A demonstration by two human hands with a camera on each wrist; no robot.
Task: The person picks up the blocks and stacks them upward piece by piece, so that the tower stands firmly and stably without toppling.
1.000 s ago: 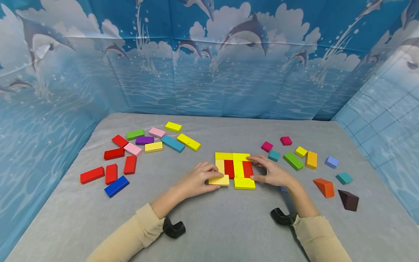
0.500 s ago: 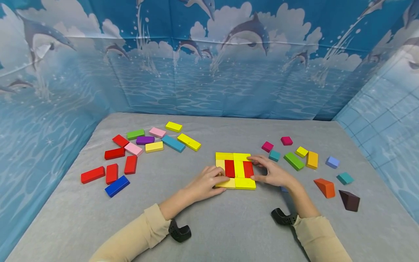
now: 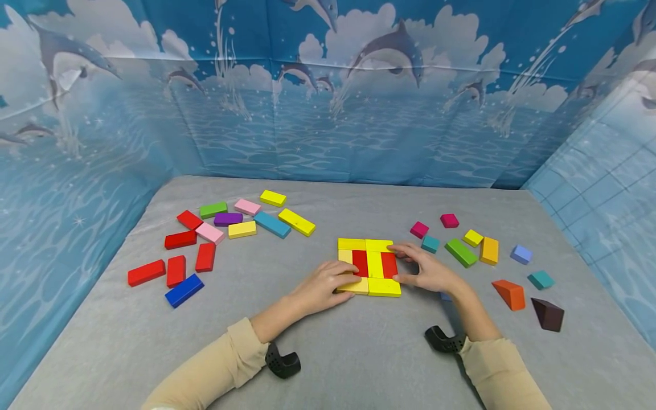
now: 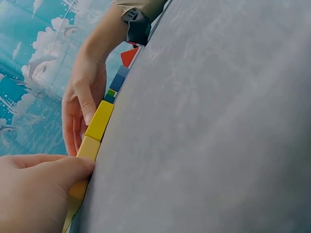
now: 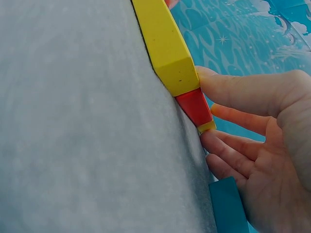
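A flat rectangle of yellow and red blocks lies mid-table. My left hand (image 3: pixel 325 287) pinches the pale yellow block (image 3: pixel 361 286) at its front left corner, the thumb on the front face in the left wrist view. That block's end meets the bright yellow block (image 3: pixel 384 287) on its right. Behind them are two red blocks (image 3: pixel 360 262), a yellow block (image 3: pixel 374 265) between them, and a back row of yellow blocks (image 3: pixel 351 244). My right hand (image 3: pixel 427 267) touches the right side with extended fingers, its thumb near the red block (image 5: pixel 195 106) in the right wrist view.
Several loose blocks lie at the left, among them red blocks (image 3: pixel 146 273), a dark blue block (image 3: pixel 184 290) and a light blue block (image 3: pixel 272 224). To the right are a green block (image 3: pixel 460 252), an orange wedge (image 3: pixel 509 294) and a dark brown wedge (image 3: pixel 548 314). A dolphin-print curtain (image 3: pixel 328 131) surrounds the table.
My left hand has slid the pale yellow block right and slightly forward, closing the gap to the bright yellow block. During the last half second it barely moves. The right hand stays in place.
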